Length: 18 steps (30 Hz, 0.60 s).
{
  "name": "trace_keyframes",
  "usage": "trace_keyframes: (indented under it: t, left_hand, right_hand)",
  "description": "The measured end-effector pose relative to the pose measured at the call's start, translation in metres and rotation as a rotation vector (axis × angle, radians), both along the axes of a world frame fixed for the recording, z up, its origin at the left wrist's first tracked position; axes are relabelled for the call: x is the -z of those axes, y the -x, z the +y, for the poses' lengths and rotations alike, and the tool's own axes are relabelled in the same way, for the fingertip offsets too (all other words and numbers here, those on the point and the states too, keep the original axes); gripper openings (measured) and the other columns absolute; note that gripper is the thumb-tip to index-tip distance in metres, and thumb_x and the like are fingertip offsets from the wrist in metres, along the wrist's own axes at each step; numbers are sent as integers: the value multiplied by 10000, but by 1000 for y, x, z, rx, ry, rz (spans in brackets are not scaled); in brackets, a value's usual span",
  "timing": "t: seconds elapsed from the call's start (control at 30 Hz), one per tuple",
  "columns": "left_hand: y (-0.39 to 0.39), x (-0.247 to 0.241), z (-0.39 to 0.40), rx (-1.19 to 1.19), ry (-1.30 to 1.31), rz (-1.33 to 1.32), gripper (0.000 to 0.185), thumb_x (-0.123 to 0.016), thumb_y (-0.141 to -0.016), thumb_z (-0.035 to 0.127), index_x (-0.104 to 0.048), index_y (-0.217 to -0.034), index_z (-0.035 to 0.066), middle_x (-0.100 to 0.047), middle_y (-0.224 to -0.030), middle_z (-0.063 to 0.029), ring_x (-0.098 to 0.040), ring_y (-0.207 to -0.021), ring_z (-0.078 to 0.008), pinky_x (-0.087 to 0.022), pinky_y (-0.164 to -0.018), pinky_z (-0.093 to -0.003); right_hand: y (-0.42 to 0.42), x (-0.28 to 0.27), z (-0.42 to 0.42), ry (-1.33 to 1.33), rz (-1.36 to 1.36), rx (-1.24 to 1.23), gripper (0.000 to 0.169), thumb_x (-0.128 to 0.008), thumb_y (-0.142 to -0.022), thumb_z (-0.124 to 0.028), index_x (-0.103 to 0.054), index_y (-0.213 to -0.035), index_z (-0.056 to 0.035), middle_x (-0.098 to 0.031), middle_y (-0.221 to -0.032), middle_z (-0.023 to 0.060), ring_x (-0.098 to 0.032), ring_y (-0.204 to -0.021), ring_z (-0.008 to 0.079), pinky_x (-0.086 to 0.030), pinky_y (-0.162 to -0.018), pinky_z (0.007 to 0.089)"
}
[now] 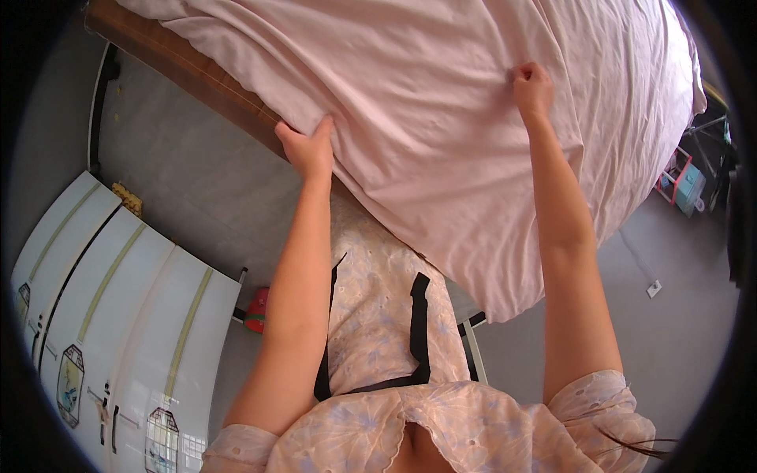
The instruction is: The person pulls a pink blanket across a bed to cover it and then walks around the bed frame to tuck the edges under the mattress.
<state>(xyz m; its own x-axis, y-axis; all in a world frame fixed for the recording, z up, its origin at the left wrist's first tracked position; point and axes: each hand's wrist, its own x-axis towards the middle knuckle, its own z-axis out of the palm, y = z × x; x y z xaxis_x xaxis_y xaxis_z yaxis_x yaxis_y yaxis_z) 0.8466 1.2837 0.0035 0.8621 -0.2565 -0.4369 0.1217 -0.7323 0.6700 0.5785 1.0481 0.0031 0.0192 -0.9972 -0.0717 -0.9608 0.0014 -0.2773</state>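
A wrinkled pink sheet (426, 130) covers most of the bed before me and hangs over its near corner. Along the left side, the brown edge of the mattress (225, 88) shows from under the cloth. My left hand (309, 148) is at that edge, its thumb and a finger apart, touching the hem of the sheet; its other fingers are hidden, so a hold on the cloth cannot be told. Farther right, my right hand (533, 91) rests curled on top of the sheet, with a fold of cloth running beside it; whether cloth is pinched in the fingers is not clear.
White wardrobe doors (136, 307) with decorated panels stand at the lower left, a yellow object (128, 198) by their far edge. A red and green object (256, 310) lies near them. At the right are a wall socket (653, 288) and a light-blue item (689, 186) beside a rack.
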Motion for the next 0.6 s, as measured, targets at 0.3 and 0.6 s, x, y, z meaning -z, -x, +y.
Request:
trace_keyframes:
  t: [0.3, 0.6]
  left_hand:
    - [-39, 11, 54, -477, 401, 437, 448, -579, -597, -95, -497, -1036, -60, -533, -1028, -139, -511, -930, -245, -397, -810, -306]
    - [-58, 22, 64, -554, 559, 738, 453, -618, -712, 10, -422, -1116, -53, -486, -1105, -147, -474, -1007, -260, -392, -858, -373]
  right_hand:
    - [-1, -8, -8, -25, -63, -17, 167, -663, -655, -196, -590, -703, -53, -574, -693, 64, -543, -708, 206, -415, -637, 323]
    - [16, -62, -41, -188, -359, 30, 164, -666, -638, -196, -602, -674, -49, -578, -622, 6, -509, -594, 80, -389, -565, 219]
